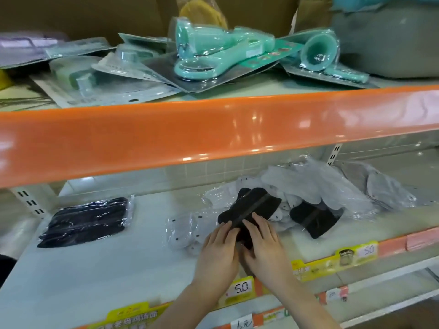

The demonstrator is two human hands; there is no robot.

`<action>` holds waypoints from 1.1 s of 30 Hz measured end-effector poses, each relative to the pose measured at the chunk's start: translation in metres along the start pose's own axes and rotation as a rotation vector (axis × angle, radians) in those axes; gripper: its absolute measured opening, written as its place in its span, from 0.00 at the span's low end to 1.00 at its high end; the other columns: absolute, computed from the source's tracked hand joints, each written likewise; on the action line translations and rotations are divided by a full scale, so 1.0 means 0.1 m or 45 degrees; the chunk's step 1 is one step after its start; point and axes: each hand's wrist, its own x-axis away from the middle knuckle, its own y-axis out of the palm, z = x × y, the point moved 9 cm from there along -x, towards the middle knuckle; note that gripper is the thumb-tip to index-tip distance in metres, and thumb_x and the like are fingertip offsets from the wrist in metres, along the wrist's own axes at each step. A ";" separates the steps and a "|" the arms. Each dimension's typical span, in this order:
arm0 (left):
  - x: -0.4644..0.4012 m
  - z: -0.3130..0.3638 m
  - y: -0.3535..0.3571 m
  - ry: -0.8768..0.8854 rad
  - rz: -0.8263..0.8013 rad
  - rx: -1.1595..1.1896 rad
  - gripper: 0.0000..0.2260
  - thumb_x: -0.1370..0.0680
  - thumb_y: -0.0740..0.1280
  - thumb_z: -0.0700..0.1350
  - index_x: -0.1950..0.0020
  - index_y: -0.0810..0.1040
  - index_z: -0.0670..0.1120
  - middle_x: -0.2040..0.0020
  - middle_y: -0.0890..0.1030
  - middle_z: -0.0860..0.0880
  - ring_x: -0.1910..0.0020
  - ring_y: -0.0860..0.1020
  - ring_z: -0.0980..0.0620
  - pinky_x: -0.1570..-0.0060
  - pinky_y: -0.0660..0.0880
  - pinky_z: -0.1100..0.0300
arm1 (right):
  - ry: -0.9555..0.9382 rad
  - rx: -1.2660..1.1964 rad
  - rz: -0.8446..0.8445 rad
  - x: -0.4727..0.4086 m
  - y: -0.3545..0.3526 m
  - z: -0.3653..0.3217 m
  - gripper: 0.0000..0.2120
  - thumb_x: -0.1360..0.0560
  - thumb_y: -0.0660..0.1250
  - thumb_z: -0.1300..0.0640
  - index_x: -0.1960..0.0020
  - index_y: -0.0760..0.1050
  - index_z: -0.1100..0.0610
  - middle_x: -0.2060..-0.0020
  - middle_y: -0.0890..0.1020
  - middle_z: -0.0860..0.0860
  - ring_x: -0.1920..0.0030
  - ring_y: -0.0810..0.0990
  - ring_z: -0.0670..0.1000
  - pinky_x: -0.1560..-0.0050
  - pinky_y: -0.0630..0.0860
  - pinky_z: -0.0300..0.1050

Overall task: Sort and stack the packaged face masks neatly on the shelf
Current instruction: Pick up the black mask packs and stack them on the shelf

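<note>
where orange edging (213, 134) runs, white shelf (83, 269).

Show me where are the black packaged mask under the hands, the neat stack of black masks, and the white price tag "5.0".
black packaged mask (251, 206), head view, centre seam
stack of black masks (85, 222), head view, top pack
white price tag (241, 288), head view, printed digits
</note>
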 end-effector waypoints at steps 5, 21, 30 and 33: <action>0.08 0.09 0.11 0.066 -0.003 -0.094 0.17 0.28 0.57 0.44 0.46 0.82 0.45 0.45 0.82 0.46 0.43 0.80 0.47 0.44 0.76 0.54 | -0.057 0.089 -0.058 0.06 0.14 0.10 0.29 0.35 0.76 0.47 0.37 0.75 0.57 0.37 0.77 0.57 0.37 0.76 0.57 0.40 0.76 0.55; 0.11 0.08 0.05 0.024 0.102 -0.149 0.14 0.27 0.58 0.44 0.49 0.81 0.43 0.48 0.82 0.47 0.48 0.80 0.48 0.49 0.77 0.55 | -0.051 -0.143 0.010 0.07 0.10 0.12 0.14 0.34 0.76 0.62 0.49 0.82 0.55 0.47 0.82 0.52 0.45 0.79 0.53 0.47 0.80 0.49; 0.10 0.12 0.04 0.125 0.158 -0.207 0.09 0.29 0.70 0.45 0.51 0.82 0.46 0.48 0.83 0.48 0.48 0.81 0.49 0.45 0.76 0.55 | -0.122 -0.197 0.026 0.08 0.05 0.06 0.11 0.35 0.76 0.64 0.56 0.80 0.53 0.58 0.81 0.48 0.56 0.79 0.51 0.55 0.80 0.48; 0.08 0.04 0.11 0.026 0.049 -0.189 0.17 0.37 0.80 0.44 0.50 0.83 0.46 0.46 0.83 0.47 0.46 0.82 0.49 0.46 0.77 0.55 | -0.145 -0.201 0.012 0.08 0.04 0.03 0.07 0.31 0.71 0.61 0.55 0.79 0.51 0.59 0.80 0.46 0.57 0.78 0.49 0.55 0.79 0.47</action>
